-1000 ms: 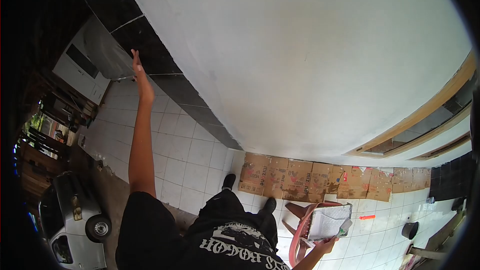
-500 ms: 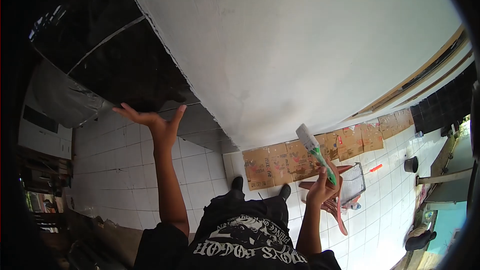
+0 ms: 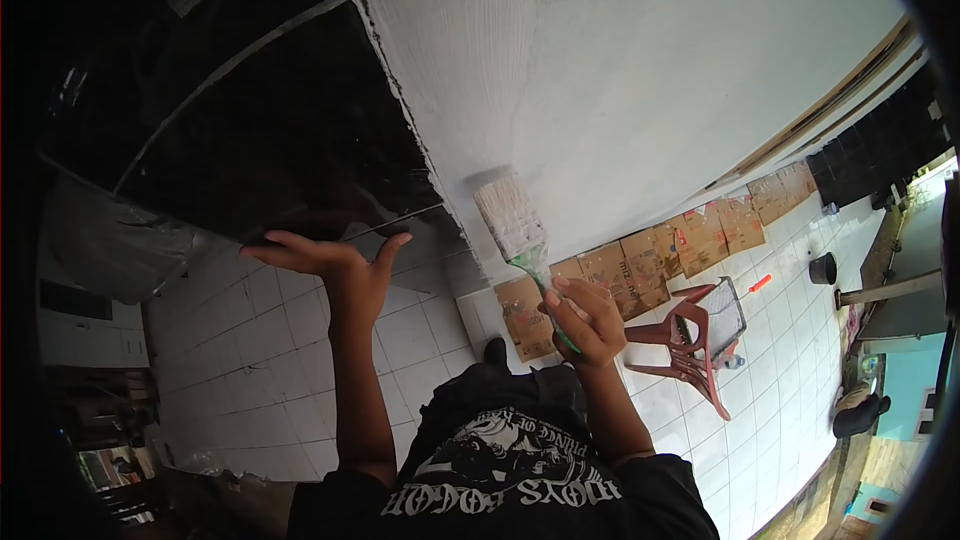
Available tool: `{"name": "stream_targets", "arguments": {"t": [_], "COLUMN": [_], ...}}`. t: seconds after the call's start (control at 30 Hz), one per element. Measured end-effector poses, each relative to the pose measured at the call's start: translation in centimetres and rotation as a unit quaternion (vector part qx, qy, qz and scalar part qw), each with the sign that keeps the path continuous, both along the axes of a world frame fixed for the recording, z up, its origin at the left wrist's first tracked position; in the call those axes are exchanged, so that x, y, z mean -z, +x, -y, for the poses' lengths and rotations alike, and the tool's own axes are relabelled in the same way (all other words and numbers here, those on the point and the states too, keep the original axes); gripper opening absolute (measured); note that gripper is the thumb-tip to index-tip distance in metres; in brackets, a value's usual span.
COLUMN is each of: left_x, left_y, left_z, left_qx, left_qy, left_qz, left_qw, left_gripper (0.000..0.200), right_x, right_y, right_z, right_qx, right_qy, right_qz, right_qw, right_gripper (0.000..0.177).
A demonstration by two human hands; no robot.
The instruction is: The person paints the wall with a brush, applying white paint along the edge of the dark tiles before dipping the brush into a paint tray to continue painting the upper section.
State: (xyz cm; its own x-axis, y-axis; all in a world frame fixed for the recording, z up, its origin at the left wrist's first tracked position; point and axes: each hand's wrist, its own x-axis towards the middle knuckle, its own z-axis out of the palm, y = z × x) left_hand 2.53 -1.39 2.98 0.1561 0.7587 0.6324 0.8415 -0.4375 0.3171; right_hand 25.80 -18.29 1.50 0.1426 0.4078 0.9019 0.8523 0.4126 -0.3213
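Observation:
My right hand [image 3: 588,322] is closed around the green handle of a paintbrush [image 3: 515,225]. Its wide, white-coated bristles point up and left, close to the white wall [image 3: 600,80] near the wall's rough left edge. Below the black glossy tiles [image 3: 270,130], my left hand [image 3: 340,265] is raised with thumb and fingers spread. Nothing is in it, and its fingertips overlap the bottom of the dark tiles in this view.
Flattened cardboard [image 3: 640,270] lines the floor along the wall's foot. A reddish plastic chair [image 3: 685,335] stands to the right, with a paint tray [image 3: 728,315] at it. Beyond are an orange-red object [image 3: 761,283] and a black bucket [image 3: 823,268] on white floor tiles [image 3: 780,380].
My right hand has carried the paintbrush left and up toward the wall's left edge. My left hand has shifted slightly right and down in view, still spread. The camera view has moved too.

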Motion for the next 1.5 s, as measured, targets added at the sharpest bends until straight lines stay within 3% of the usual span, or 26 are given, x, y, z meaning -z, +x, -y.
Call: {"name": "stream_targets", "arguments": {"t": [0.2,0.37,0.5,0.67,0.9,0.93,1.17,1.33,1.5], "left_x": [-0.3,0.7,1.3,2.0,3.5,3.6,3.8,3.8,4.0], "left_y": [0.0,-0.4,-0.3,-0.1,-0.1,0.0,0.2,0.2,0.1], "left_z": [0.0,-0.4,-0.5,-0.3,-0.9,-1.0,-1.1,-1.1,-1.3], "left_qx": [-0.010,0.012,-0.001,-0.009,0.008,-0.014,-0.016,-0.011,-0.006], "left_qy": [0.014,0.000,0.026,0.031,0.039,0.044,0.047,0.039,0.049], "left_qz": [-0.014,0.025,0.012,0.010,0.014,0.003,0.005,0.009,0.011], "left_qw": [1.000,1.000,1.000,0.999,0.999,0.999,0.999,0.999,0.999], "left_gripper": [0.165,0.157,0.152,0.148,0.138,0.145,0.144,0.144,0.142], "right_x": [-2.4,-9.7,-16.7,-21.5,-32.7,-34.8,-47.4,-50.3,-47.9], "right_y": [-1.0,1.0,1.9,2.4,2.1,2.1,3.3,1.9,2.0], "right_z": [-0.4,-1.3,-3.1,-5.3,-7.6,-8.0,-10.3,-11.0,-11.5], "right_qx": [0.003,-0.002,0.072,0.098,0.127,0.119,0.095,0.102,0.092], "right_qy": [0.020,0.095,0.154,0.218,0.342,0.367,0.483,0.466,0.420], "right_qz": [0.015,0.082,0.154,0.203,0.227,0.232,0.305,0.303,0.290], "right_qw": [1.000,0.992,0.973,0.950,0.903,0.893,0.815,0.825,0.855], "right_gripper": [0.037,0.041,0.050,0.051,0.045,0.045,0.041,0.037,0.041]}}
